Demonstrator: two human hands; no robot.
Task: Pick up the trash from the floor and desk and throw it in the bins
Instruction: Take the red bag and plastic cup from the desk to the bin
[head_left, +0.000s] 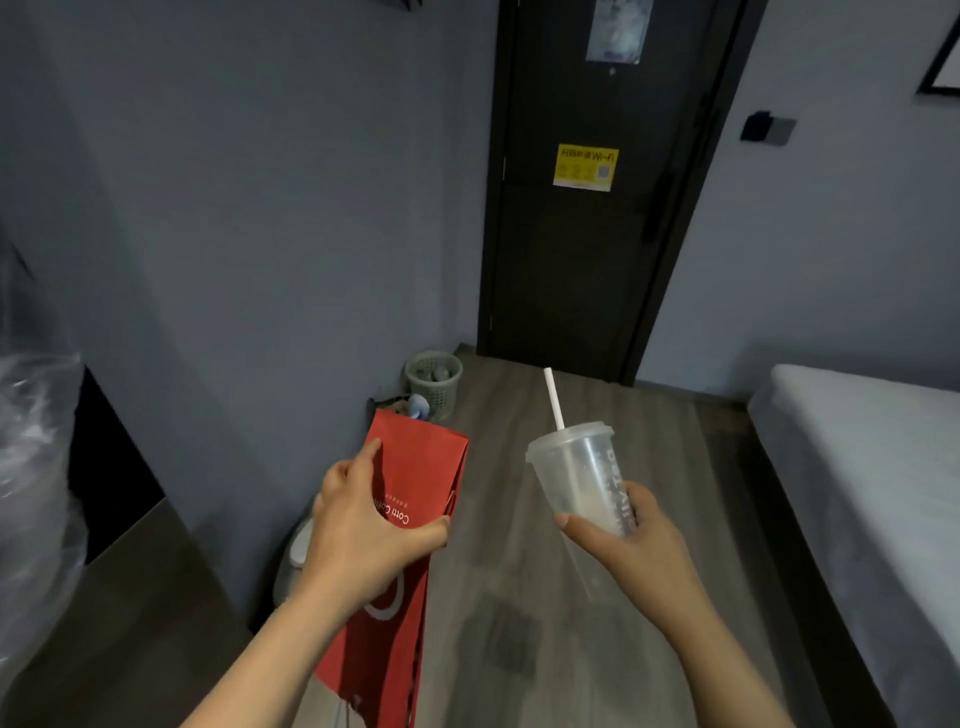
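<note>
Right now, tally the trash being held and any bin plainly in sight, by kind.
Red paper bag: 1, gripped by the left hand
Clear plastic cup with straw: 1, held by the right hand
Green mesh wastebasket: 1
Total: 3

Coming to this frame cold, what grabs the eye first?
A red paper bag, gripped by the left hand, dominates the centre. Beside it the right hand holds a clear lidded cup with a white straw. Beyond, a green mesh bin stands by the dark door.
</note>
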